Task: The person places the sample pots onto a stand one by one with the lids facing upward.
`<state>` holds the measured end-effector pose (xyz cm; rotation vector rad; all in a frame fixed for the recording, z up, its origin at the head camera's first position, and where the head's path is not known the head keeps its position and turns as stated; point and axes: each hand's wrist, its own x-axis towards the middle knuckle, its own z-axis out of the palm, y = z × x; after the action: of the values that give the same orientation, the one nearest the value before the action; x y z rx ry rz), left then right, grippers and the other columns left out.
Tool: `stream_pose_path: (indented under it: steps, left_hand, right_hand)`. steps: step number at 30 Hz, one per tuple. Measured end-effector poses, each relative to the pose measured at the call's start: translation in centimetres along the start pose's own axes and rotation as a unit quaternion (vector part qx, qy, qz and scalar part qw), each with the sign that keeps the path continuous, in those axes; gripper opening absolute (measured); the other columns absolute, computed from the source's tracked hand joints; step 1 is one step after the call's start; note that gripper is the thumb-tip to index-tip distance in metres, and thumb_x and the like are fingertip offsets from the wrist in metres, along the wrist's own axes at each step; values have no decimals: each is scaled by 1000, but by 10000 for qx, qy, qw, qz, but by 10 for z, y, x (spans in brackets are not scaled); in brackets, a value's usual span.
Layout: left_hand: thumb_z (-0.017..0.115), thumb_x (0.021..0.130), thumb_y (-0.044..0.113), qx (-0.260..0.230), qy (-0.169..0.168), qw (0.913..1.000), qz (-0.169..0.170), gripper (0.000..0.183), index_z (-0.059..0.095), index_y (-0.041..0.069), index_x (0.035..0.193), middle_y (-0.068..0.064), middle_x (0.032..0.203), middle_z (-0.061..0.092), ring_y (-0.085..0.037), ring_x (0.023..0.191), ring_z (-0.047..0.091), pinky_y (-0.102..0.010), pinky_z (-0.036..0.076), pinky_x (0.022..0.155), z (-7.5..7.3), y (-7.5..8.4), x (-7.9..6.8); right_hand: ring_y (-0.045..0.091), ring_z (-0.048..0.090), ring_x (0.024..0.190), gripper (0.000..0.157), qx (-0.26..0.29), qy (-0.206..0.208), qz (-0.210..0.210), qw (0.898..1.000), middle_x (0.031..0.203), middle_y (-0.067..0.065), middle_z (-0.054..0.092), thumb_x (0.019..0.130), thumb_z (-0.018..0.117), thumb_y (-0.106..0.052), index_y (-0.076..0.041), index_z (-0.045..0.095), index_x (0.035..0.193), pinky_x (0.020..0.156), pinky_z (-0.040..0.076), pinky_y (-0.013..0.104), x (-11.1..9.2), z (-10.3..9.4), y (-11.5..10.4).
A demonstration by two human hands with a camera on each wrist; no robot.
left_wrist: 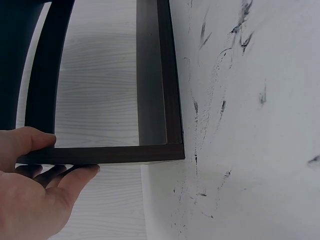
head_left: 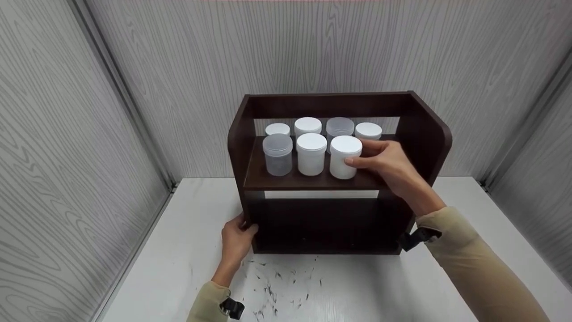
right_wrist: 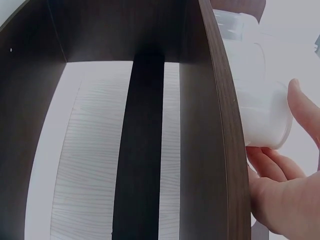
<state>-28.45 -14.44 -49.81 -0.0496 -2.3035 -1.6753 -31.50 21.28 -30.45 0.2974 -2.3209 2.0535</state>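
Note:
A dark brown two-tier wooden shelf stands on the white table in the head view. My left hand grips its left side panel low down, thumb on one face and fingers on the other in the left wrist view. On the upper tier, my right hand holds the white-lidded jar at the front right, its thumb on the jar's front and fingers reaching behind. This jar is upright beside the shelf board's edge in the right wrist view.
Left of the held jar stand a white-lidded jar and a clear-lidded jar. Several more, including a clear-lidded one, form a row behind. Dark scuff marks spot the table. Grey wood-grain walls enclose it.

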Motion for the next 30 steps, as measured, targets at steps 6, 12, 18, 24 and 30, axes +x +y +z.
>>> stream_pose_path:
  steps: [6,12,18,24,30]
  left_hand:
    - [67,97,2,-43,-46,10000,43,49,56,-13,142,-29,137,63,-42,124,65,-46,58,98,-1,0,1]
    - [67,97,0,-102,-31,9999,33,49,56,-14,142,-30,137,63,-42,122,66,-46,58,96,-1,-1,1]
    - [67,97,2,-53,-23,10000,34,50,55,-14,143,-31,138,62,-42,122,65,-47,58,96,-1,-1,1]
    - [68,97,3,11,-56,10000,39,51,55,-14,143,-31,138,62,-41,122,66,-47,59,95,-1,-2,0]
    - [68,97,3,77,-85,9999,1,50,56,-13,143,-30,136,64,-39,121,66,-46,58,95,-1,-4,-1]
  right_hand:
    - [14,70,106,66,-64,3,-39,10000,122,6,76,81,95,-20,-3,68,139,90,57,25,1,0,-1]
    - [13,68,111,67,-211,6,-23,9998,124,6,75,81,95,-22,-4,68,139,93,55,23,1,0,-1]
    - [13,67,112,68,-221,8,-14,9998,127,6,74,81,95,-21,-3,67,140,93,54,23,1,-2,0]
    - [18,65,124,72,-62,62,-178,9998,136,13,69,81,95,-15,-2,63,144,100,53,24,-10,-3,3]
    - [24,62,132,75,15,423,-414,9982,142,18,64,81,93,-10,1,59,147,100,53,24,-36,-7,4]
